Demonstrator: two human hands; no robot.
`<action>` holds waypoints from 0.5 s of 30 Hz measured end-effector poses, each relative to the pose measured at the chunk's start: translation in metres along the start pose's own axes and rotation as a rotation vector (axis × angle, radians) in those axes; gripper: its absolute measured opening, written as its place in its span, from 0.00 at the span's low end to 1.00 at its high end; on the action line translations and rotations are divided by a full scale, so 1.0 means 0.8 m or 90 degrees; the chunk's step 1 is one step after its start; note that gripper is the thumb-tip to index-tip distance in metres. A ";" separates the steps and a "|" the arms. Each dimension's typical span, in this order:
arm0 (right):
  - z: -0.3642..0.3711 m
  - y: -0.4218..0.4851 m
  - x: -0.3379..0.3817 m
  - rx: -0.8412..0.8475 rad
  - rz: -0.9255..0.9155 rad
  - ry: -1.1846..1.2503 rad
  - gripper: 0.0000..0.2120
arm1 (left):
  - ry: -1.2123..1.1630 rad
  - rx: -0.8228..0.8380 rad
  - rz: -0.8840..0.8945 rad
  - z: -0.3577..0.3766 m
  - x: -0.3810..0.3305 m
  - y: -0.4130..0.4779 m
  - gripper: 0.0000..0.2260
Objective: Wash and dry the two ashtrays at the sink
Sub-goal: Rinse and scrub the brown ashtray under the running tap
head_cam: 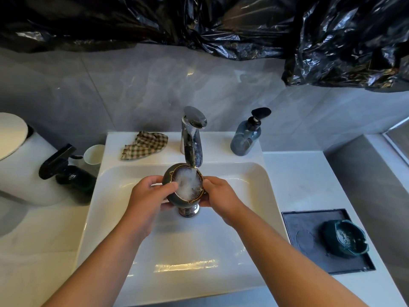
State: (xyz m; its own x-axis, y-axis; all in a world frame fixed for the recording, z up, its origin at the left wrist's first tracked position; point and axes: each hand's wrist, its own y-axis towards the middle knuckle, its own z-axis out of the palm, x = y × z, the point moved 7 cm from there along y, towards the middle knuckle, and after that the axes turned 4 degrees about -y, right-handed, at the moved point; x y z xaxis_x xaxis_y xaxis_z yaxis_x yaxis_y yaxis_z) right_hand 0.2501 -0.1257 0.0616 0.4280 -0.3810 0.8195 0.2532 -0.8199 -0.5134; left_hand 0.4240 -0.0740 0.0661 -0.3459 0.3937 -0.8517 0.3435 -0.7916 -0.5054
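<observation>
Ashtray with the gold rim (178,201) is at frame centre over the white sink (188,251), foam-filled under the faucet (192,140) stream. Lower right I see a dark tray (309,247) (teal ashtray (344,240) on it). Left hand (146,196) and right hand (221,193) curl round the gold-rimmed one from either side.
</observation>
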 end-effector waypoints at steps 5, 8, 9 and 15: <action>-0.010 -0.006 0.006 -0.043 -0.047 -0.061 0.16 | -0.074 0.014 -0.064 0.003 0.015 0.008 0.03; -0.013 -0.012 0.012 -0.066 -0.086 -0.084 0.15 | -0.099 0.007 -0.084 0.006 0.021 0.009 0.06; -0.015 -0.014 0.014 -0.073 -0.096 -0.088 0.14 | -0.107 0.006 -0.092 0.008 0.023 0.009 0.06; -0.018 -0.020 0.017 -0.093 -0.106 -0.094 0.14 | -0.109 0.016 -0.127 0.012 0.035 0.010 0.08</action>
State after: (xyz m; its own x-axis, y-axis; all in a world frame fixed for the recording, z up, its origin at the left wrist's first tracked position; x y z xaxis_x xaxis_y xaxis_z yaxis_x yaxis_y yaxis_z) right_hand 0.2391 -0.1237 0.0845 0.5159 -0.1770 0.8382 0.2083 -0.9231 -0.3232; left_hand 0.4088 -0.0738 0.0393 -0.5485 0.4591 -0.6988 0.2332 -0.7186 -0.6551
